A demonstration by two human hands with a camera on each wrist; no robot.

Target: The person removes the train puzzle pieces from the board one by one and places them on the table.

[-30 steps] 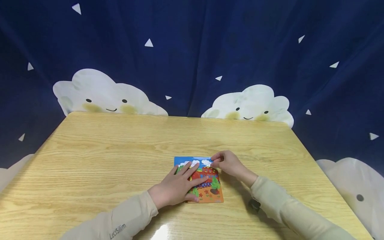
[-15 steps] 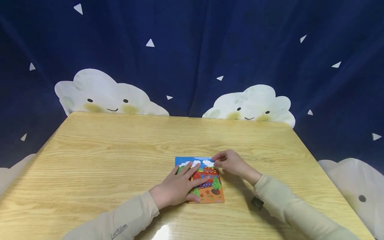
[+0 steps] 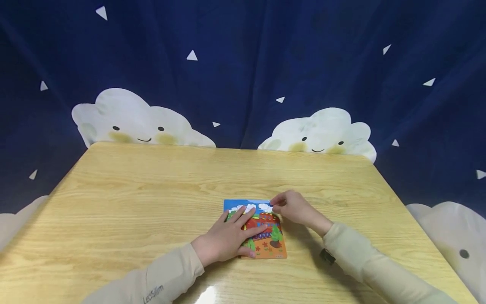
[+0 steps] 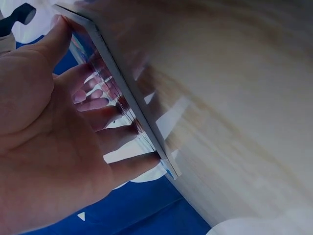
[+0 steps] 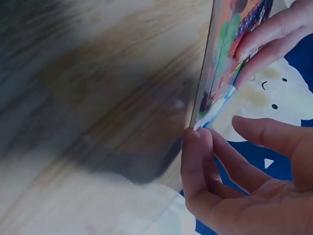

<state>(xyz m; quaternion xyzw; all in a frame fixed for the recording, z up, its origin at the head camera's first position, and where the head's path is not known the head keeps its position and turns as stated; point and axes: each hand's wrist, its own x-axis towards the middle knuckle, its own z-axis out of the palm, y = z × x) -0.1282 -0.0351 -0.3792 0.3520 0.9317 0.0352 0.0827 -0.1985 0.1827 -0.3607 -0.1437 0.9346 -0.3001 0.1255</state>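
A square, colourful puzzle board (image 3: 262,249) with a red train, white clouds and green trees lies on the table. My left hand (image 3: 225,238) rests on its left and middle part with spread fingers, covering part of the picture. In the left wrist view, those fingers (image 4: 139,166) touch the picture side. At the board's upper right corner, my right hand (image 3: 298,209) grips with curled fingers. The right wrist view shows its fingertips (image 5: 193,139) against the board's corner, with the thumb held apart from them. Whether a loose piece sits between the fingers is hidden.
The wooden table (image 3: 144,194) extends around the board on all sides. Behind it hangs a dark blue curtain (image 3: 228,76) with white triangles and smiling clouds. A small dark object (image 3: 327,256) shows under the right sleeve near the wrist.
The right hand has shifted very slightly to the right at the board's corner. The left hand stays on the board. The whole head view has drifted a little.
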